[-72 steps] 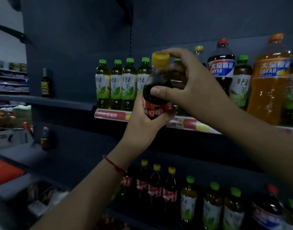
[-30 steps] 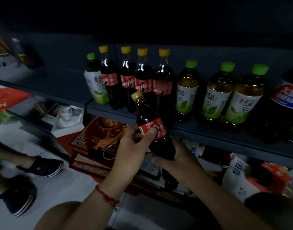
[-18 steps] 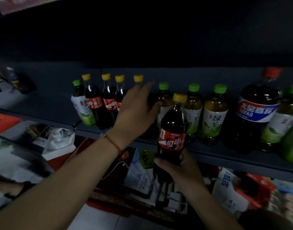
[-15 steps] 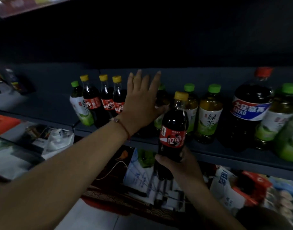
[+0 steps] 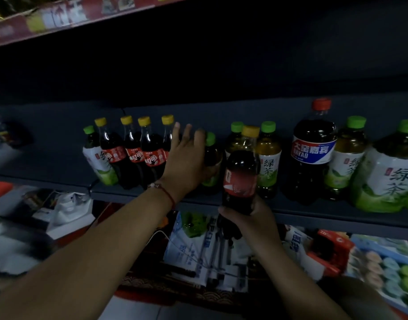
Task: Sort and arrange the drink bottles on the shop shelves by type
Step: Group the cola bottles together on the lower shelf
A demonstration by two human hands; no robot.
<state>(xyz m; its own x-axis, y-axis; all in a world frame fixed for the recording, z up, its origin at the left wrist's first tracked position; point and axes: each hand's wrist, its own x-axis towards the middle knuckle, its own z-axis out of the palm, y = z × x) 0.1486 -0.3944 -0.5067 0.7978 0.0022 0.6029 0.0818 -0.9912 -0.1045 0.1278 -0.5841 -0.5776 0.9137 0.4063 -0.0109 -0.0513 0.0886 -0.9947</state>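
My right hand (image 5: 251, 218) grips the lower body of a dark cola bottle (image 5: 241, 167) with a yellow cap and red label, upright in front of the dark shelf (image 5: 337, 219). My left hand (image 5: 186, 158) reaches onto the shelf with fingers spread, lying against a green-capped tea bottle (image 5: 212, 155) just right of a row of several yellow-capped cola bottles (image 5: 134, 153). One green tea bottle (image 5: 99, 162) leans at the left end of that row. More green tea bottles (image 5: 267, 162) stand behind the held cola.
A large dark Dayao bottle (image 5: 311, 153) with a red cap, a tea bottle (image 5: 346, 162) and a big green tea bottle (image 5: 392, 176) fill the shelf's right. Packets and boxes (image 5: 198, 248) crowd the level below. A red price strip (image 5: 59, 17) edges the shelf above.
My left hand has slid right along the shelf, uncovering the fourth cola bottle and coming against the green tea bottle. The held cola has stayed in front of the tea bottles.
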